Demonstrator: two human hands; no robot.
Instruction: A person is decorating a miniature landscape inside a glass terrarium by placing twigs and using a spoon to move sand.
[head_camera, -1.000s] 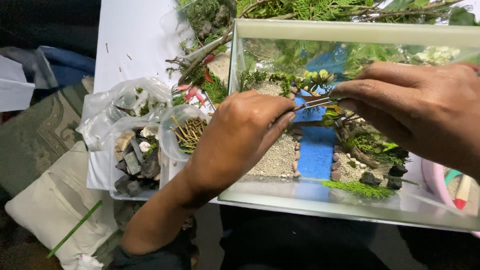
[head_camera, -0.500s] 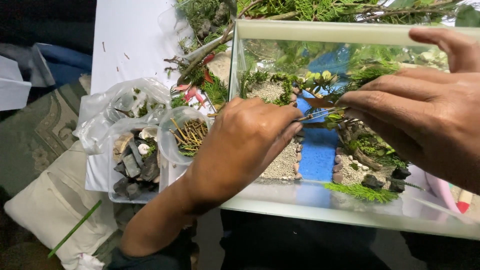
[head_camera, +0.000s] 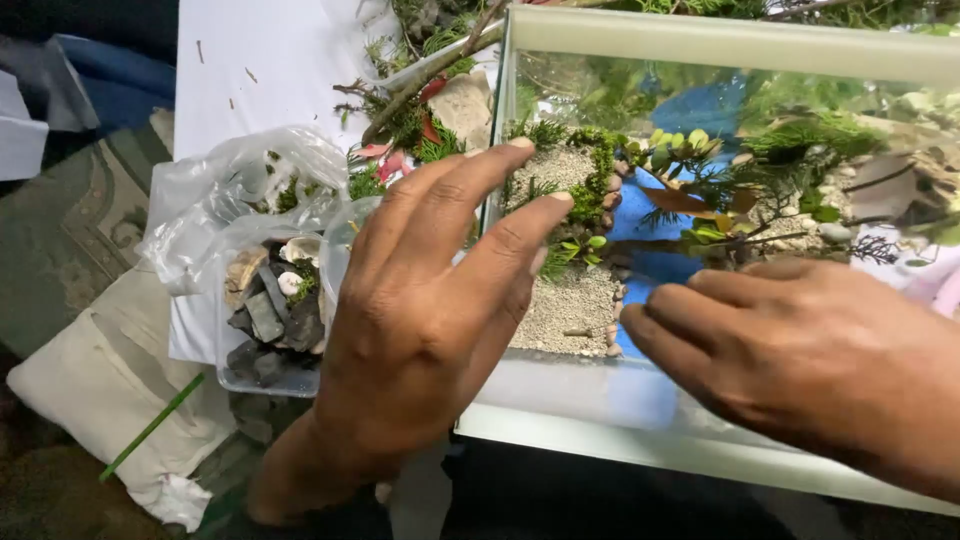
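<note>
Tweezers gone since earlier; left hand (head_camera: 420, 320) and right hand (head_camera: 800, 350) flat, grips apart, empty, against glass tank (head_camera: 560, 385) front.

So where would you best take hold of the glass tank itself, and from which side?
Judging by its shape, the glass tank is best gripped by its two short end walls, one hand from each side, low down. It is wide, open-topped and filled with sand, so the thin rim looks a poor hold. The left hand already lies by the left end.

In my glass tank (head_camera: 720, 45), a bright blue strip (head_camera: 640, 215) runs between pale grey sand (head_camera: 570, 300) and green plants (head_camera: 800, 140). Left of the tank, dark grey stones (head_camera: 270, 325) fill a clear tub.
</note>
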